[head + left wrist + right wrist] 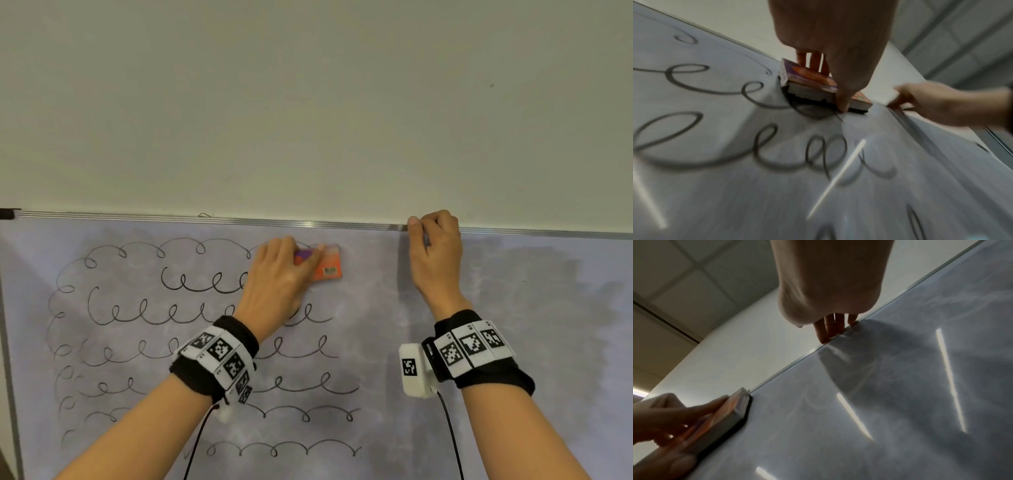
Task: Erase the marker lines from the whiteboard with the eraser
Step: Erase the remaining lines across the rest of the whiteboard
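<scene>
The whiteboard (394, 342) fills the lower part of the head view, with black looped marker lines (191, 311) across its left half. My left hand (277, 274) grips an orange and purple eraser (327, 265) and presses its dark felt flat on the board near the top, at the right end of the loops. In the left wrist view the eraser (813, 84) sits between thumb and fingers, blurred. My right hand (433, 246) curls over the board's metal top frame (308, 224), fingers hooked on its edge (830, 327). The eraser (731, 412) shows at lower left in the right wrist view.
The board's right half (531, 325) carries only grey smudges. A pale wall (308, 102) rises above the frame. The board's left frame (8, 377) runs down the left edge. Cables (452, 438) hang from both wrist cameras.
</scene>
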Action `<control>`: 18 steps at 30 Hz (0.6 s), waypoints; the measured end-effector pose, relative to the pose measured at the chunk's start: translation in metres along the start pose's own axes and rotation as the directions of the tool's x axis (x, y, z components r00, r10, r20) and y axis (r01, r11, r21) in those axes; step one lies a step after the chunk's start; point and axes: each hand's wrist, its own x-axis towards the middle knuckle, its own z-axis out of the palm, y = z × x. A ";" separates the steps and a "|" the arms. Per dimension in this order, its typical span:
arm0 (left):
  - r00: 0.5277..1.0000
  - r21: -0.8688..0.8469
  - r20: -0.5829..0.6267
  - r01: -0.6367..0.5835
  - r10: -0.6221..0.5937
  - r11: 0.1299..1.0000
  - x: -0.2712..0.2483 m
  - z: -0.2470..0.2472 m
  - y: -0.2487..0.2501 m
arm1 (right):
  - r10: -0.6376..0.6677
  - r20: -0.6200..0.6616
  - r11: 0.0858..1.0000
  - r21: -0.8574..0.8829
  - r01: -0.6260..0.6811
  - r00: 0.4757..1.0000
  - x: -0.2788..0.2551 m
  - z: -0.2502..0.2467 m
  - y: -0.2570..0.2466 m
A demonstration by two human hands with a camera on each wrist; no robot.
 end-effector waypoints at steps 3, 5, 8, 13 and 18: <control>0.992 -0.031 -0.041 0.120 -0.121 0.992 0.012 -0.006 -0.007 | -0.003 -0.030 1.000 0.020 0.003 1.000 -0.001 0.003 0.003; 0.995 -0.037 -0.035 0.096 -0.097 0.995 0.005 -0.005 -0.003 | 0.005 -0.040 0.999 0.034 -0.004 0.999 -0.001 0.004 0.003; 0.998 -0.023 0.033 -0.045 0.046 0.999 -0.024 0.002 0.003 | 0.018 -0.045 0.999 0.044 -0.016 0.999 0.000 0.006 0.004; 0.995 0.018 0.052 -0.082 0.081 0.996 -0.043 0.001 -0.004 | 0.000 -0.056 1.000 0.021 0.002 0.998 0.000 0.009 0.005; 0.987 -0.015 -0.048 0.153 -0.153 0.988 -0.018 -0.008 -0.019 | -0.009 -0.062 1.000 0.013 0.010 0.998 0.000 0.010 0.006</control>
